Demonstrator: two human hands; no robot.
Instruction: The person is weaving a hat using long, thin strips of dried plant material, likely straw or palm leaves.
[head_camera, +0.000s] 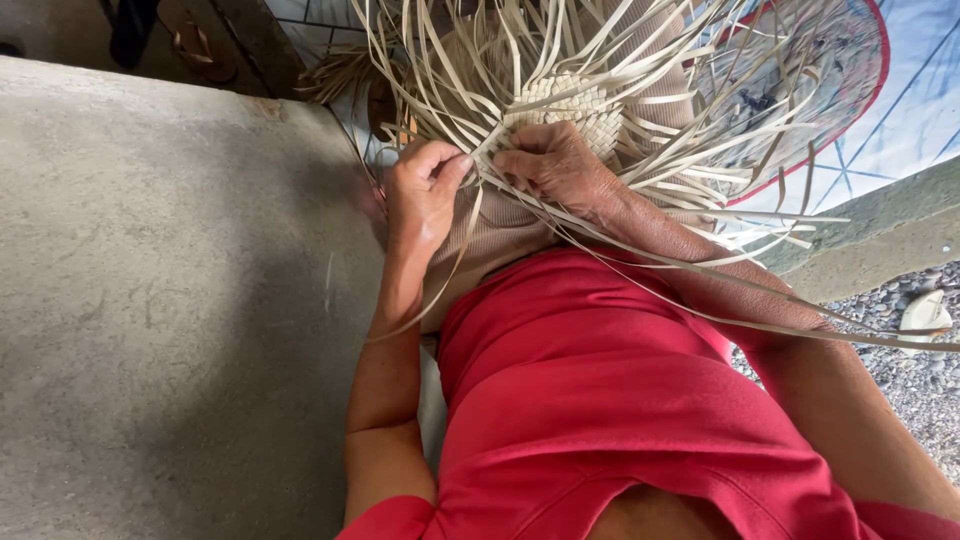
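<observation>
Here a small woven patch (572, 108) is held over the lap, against the far edge of the red shirt (590, 390). One patch is seen, tightly plaited in a checker pattern, and from its rim dozens of loose pale strips (700, 150) fan out in every direction, too many and too crossed to be counted. Two hands are at work.

The left hand (422, 190) is set just left of the patch, thumb and forefinger closed in a pinch on a single strip. The right hand (558, 165) is laid against the near edge of the patch, fingers curled and pressed down on the weave; whether a strip is also gripped under it cannot be told.

The work is judged very light and springy. The strips look thin, flat and dry, so they are likely to bend easily across their width but to crease or split if folded sharply. They are probably smooth and a little slippery. The firm plaited centre is judged the best place to be held, while single strips are better taken near their roots.

Left of the patch a grey concrete slab (150, 300) is seen; right of it, gravel (915, 380).
</observation>
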